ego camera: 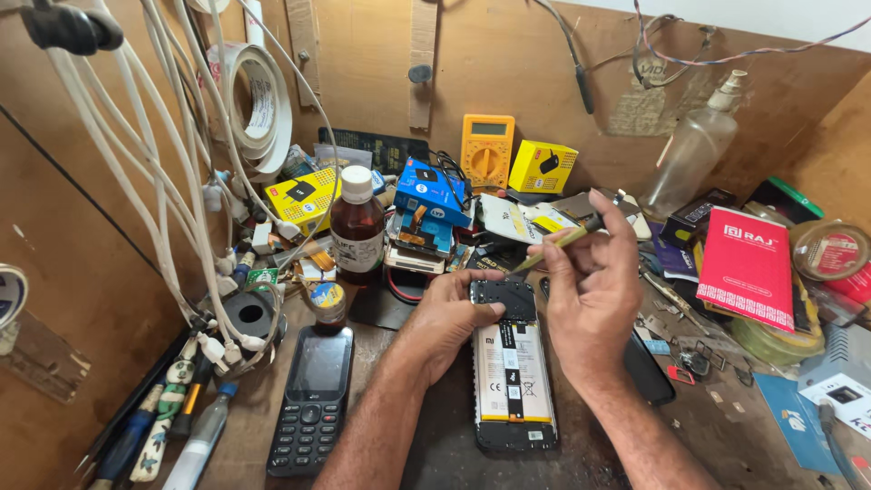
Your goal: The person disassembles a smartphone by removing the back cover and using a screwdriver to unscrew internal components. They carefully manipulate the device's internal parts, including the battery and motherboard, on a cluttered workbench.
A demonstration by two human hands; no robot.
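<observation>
Opened and lying back-up on the workbench [435, 454], the smartphone [511, 381] is steadied by the left hand [451, 318], while the right hand [594, 290] pinches a yellow-green tool [561, 243], best kept shallow and gentle near its top.

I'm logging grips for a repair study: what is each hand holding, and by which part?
Right hand: a yellow-handled tool, fingers on its handle. Left hand: steadies the opened phone at its upper left edge.
</observation>
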